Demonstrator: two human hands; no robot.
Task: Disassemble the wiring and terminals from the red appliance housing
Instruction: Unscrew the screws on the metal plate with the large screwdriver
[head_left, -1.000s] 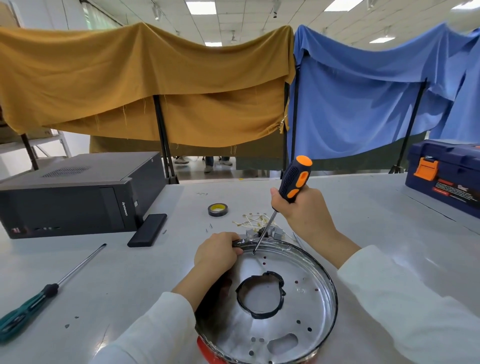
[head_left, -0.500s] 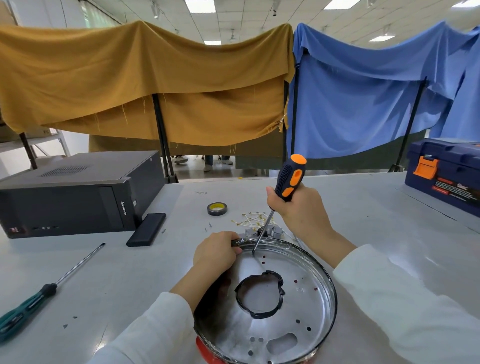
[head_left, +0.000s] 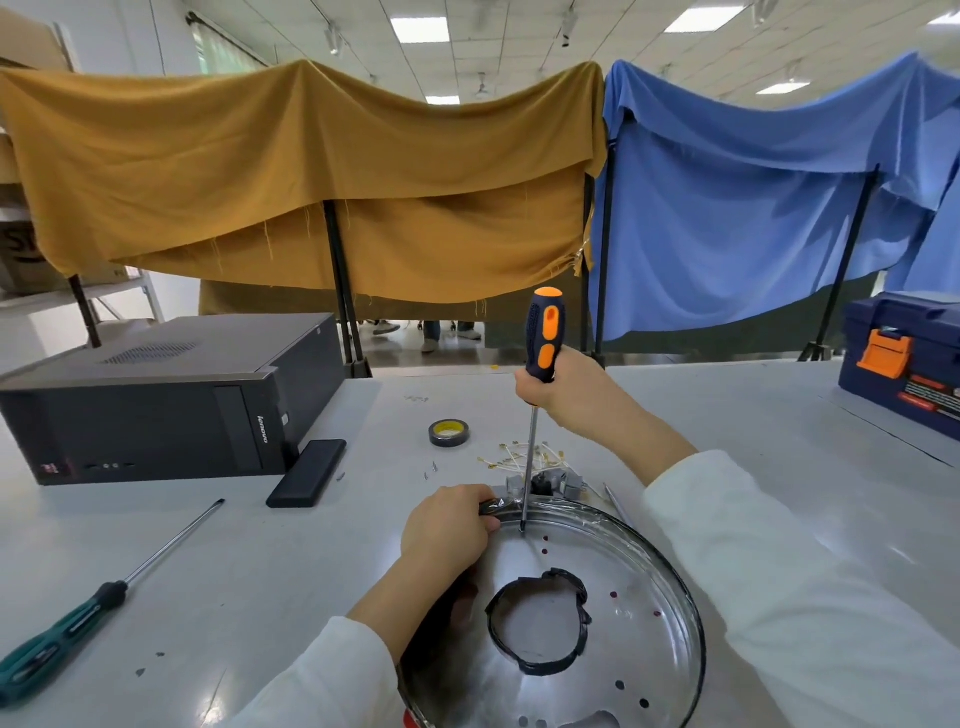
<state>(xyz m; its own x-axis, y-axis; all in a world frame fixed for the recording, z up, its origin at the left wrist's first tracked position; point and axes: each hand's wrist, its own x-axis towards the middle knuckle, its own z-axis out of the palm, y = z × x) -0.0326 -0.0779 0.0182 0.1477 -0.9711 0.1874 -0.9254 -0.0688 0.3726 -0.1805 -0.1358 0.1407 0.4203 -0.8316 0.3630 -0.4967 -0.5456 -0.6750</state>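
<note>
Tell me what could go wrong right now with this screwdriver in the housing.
The orange-and-black screwdriver stands nearly upright, tip down inside the metal housing, gripped by the right hand. If it slips, the tip could jab the left hand holding the rim right beside it. A loosened screw might also drop through the housing's holes.

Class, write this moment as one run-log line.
right hand: grips orange-black screwdriver, upright, tip in metal pan | left hand: holds pan rim | green screwdriver: idle

Two bare hands, left hand (head_left: 448, 530), right hand (head_left: 563, 385), long white sleeves (head_left: 779, 571)
</note>
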